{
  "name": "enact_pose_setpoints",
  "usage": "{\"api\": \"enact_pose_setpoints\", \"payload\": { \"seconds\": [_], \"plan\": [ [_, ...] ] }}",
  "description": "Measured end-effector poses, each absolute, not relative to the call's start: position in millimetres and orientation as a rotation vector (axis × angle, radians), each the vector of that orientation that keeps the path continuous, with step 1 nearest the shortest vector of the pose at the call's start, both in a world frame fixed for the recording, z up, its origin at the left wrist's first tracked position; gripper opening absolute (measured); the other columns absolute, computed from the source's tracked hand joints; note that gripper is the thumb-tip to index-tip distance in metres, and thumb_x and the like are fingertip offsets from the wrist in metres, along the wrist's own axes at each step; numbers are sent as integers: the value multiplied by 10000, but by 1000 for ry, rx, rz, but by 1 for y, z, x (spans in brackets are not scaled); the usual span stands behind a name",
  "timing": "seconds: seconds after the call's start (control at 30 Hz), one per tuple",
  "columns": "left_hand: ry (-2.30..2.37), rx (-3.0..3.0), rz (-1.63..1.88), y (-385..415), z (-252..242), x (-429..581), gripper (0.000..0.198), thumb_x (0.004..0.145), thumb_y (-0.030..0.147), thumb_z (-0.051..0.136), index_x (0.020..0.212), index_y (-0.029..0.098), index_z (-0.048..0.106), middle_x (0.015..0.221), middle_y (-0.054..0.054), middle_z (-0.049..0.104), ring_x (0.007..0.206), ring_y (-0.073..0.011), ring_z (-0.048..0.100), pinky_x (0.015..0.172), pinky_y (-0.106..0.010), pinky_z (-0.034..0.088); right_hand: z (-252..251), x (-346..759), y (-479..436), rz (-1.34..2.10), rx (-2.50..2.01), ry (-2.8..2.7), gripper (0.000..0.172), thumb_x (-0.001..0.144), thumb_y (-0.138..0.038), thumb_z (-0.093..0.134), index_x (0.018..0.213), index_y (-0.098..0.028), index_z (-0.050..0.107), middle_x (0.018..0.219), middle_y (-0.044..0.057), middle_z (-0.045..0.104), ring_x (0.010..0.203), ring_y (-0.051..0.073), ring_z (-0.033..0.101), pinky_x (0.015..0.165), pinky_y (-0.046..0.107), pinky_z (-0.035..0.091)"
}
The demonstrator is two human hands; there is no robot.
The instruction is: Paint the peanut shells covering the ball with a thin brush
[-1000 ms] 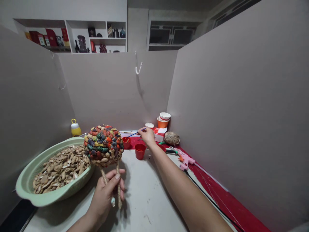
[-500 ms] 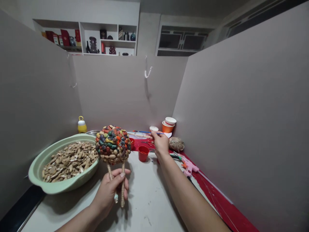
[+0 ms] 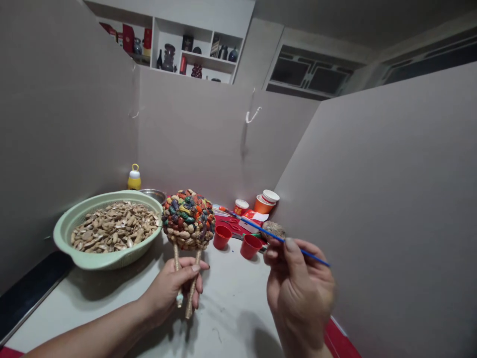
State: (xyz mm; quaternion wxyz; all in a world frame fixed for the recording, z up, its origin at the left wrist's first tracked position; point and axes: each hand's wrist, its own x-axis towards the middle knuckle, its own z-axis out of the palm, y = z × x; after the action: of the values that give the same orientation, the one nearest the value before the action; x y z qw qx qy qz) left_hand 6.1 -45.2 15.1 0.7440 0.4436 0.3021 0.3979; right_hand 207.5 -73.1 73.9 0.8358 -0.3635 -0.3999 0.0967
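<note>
My left hand grips the two twine-wrapped legs of a peanut-shell figure, holding it upright above the table. Its rounded body is covered in shells, many painted red, green, yellow and dark purple, with bare ones along the bottom. Between the thumb and fingers of my right hand is a thin blue paintbrush, its tip pointing left and away from me. Beyond the brush stand two small red cups, one partly behind the other's left side.
At left a green colander holds many peanut shells, with a yellow-and-white bottle behind. Stacked paper cups, a twine ball and red scissors lie at the back. Grey panels enclose the table.
My right hand has drawn back toward me and to the right with the paintbrush. The second red cup now shows. The view has turned and tilted; my left hand still holds the figure.
</note>
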Motion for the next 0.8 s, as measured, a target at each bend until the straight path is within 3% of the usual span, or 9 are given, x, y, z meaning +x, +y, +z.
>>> {"api": "enact_pose_setpoints", "payload": {
  "seconds": [0.1, 0.3, 0.43, 0.57, 0.8],
  "plan": [
    [646, 941, 837, -49, 14, 7, 424, 739, 502, 829, 941, 138, 744, 605, 3, 680, 412, -101, 574, 403, -191, 378, 65, 189, -96, 124, -758, -852, 306, 791, -430, 867, 814, -191, 677, 683, -4, 733, 513, 109, 658, 499, 216, 542],
    [634, 923, 796, -52, 13, 8, 457, 729, 520, 828, 943, 129, 732, 616, -3, 686, 416, -99, 578, 412, -191, 412, 30, 176, -102, -280, -752, -1117, 42, 893, -155, 753, 887, -176, 717, 797, 19, 778, 611, 120, 724, 589, 242, 607],
    [635, 921, 789, -52, 14, 9, 457, 715, 524, 836, 931, 138, 719, 612, -1, 685, 412, -104, 580, 395, -191, 396, 12, 179, -96, -388, -740, -1256, 139, 883, -82, 735, 981, -180, 714, 862, 32, 787, 684, 152, 757, 639, 301, 643],
    [636, 921, 768, -53, 12, 9, 442, 741, 525, 823, 932, 143, 712, 616, -1, 685, 413, -103, 584, 397, -189, 386, 8, 182, -96, -398, -755, -1263, 115, 887, -79, 722, 933, -183, 701, 840, 22, 767, 687, 149, 751, 626, 300, 638],
    [634, 930, 748, -50, 7, 9, 461, 761, 532, 816, 960, 129, 712, 620, -1, 680, 414, -105, 584, 404, -195, 389, -5, 192, -94, -465, -714, -1387, 296, 830, 10, 734, 1061, -172, 701, 913, 46, 785, 765, 194, 779, 639, 356, 670]
  ]
}}
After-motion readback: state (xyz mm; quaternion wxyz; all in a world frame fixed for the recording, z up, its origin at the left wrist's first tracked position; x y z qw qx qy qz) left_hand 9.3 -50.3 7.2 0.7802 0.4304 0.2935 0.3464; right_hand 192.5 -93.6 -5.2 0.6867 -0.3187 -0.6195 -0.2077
